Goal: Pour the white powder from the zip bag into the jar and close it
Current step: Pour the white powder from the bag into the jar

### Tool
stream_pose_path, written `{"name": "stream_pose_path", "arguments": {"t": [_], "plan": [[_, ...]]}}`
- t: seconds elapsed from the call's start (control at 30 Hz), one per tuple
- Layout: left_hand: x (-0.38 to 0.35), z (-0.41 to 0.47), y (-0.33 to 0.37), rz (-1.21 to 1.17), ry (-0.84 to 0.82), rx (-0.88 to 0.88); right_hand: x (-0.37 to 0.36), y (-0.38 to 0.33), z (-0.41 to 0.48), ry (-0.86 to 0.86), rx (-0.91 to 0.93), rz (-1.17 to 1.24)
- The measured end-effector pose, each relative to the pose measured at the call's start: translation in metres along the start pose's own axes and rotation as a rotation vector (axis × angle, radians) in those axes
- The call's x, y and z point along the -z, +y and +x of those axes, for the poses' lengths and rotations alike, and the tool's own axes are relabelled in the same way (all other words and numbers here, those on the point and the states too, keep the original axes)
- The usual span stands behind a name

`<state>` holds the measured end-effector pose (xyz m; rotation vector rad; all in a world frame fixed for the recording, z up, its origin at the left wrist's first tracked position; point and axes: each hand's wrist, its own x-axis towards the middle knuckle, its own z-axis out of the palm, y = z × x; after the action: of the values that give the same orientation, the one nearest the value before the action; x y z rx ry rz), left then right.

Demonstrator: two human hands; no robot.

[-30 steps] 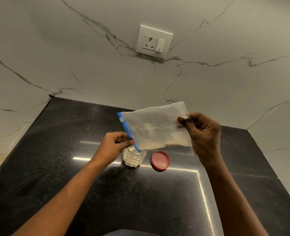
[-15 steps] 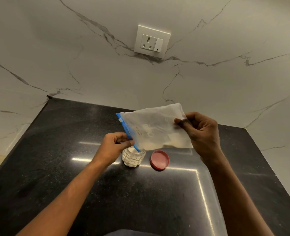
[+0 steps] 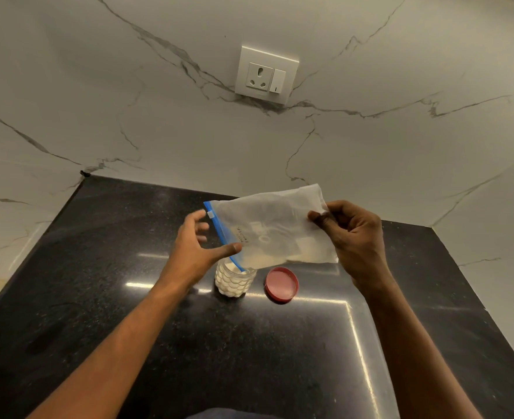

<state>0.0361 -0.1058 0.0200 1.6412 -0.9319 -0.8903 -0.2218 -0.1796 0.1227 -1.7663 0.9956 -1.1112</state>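
Note:
A clear zip bag [image 3: 275, 228] with a blue zip strip hangs tilted above a small textured jar [image 3: 234, 281] that holds white powder. The bag's lower zip corner dips into the jar's mouth, and some white powder lies in the bag's lower right part. My right hand [image 3: 354, 240] pinches the bag's bottom edge and holds it up. My left hand [image 3: 202, 243] is at the zip end with fingers spread, its thumb touching the bag near the blue strip. A red lid [image 3: 282, 284] lies flat on the black counter just right of the jar.
The black stone counter [image 3: 128, 297] meets a white marble wall at the back and on both sides. A white wall socket with a switch [image 3: 266, 74] sits high on the back wall. Strong light glints run across the counter.
My left hand has loosened from a closed pinch on the zip end to spread fingers, with only the thumb on the bag. The bag, jar and lid stay in place.

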Motion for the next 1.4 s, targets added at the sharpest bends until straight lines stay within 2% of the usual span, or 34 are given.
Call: {"name": "stream_pose_path", "arguments": {"t": [0.1,0.2,0.27,0.43,0.63,0.73,0.8,0.87,0.9,0.97,1.03,1.07,1.2,1.4], "plan": [[0.009,0.002,0.027,0.175,0.005,-0.145,0.001,0.001,0.002,-0.024,0.01,-0.013],[0.009,0.011,0.061,0.346,-0.12,-0.308,-0.001,-0.001,0.006,-0.057,0.026,-0.038],[0.005,0.017,0.078,0.399,-0.194,-0.355,-0.003,-0.003,0.008,-0.073,0.029,-0.039],[0.0,0.025,0.078,0.194,-0.23,-0.282,0.001,-0.002,0.006,-0.087,-0.013,-0.047],[0.008,0.02,0.066,0.122,-0.188,-0.193,0.017,0.023,-0.01,-0.227,-0.156,-0.174],[0.005,0.018,0.067,0.133,-0.164,-0.204,0.017,0.034,-0.015,-0.154,-0.158,-0.152],[0.003,0.018,0.062,0.138,-0.055,-0.212,0.015,0.037,-0.016,-0.097,-0.151,-0.117],[0.007,0.013,0.054,0.114,0.037,-0.138,0.015,0.039,-0.015,-0.058,-0.153,-0.072],[0.011,0.01,0.047,0.048,0.032,-0.076,0.014,0.039,-0.016,-0.039,-0.156,-0.049],[0.017,0.006,0.031,-0.087,-0.092,0.027,0.012,0.04,-0.017,0.001,-0.165,-0.006],[0.017,0.002,0.018,-0.064,-0.237,0.081,0.009,0.042,-0.019,0.02,-0.187,0.033],[0.014,0.002,0.012,-0.023,-0.253,0.087,0.008,0.042,-0.02,0.02,-0.195,0.047],[0.006,0.006,-0.005,-0.033,-0.156,0.042,0.001,0.038,-0.02,0.041,-0.166,0.069],[0.007,0.014,-0.015,-0.088,-0.138,-0.019,-0.002,0.026,-0.018,0.044,-0.086,0.133]]}}
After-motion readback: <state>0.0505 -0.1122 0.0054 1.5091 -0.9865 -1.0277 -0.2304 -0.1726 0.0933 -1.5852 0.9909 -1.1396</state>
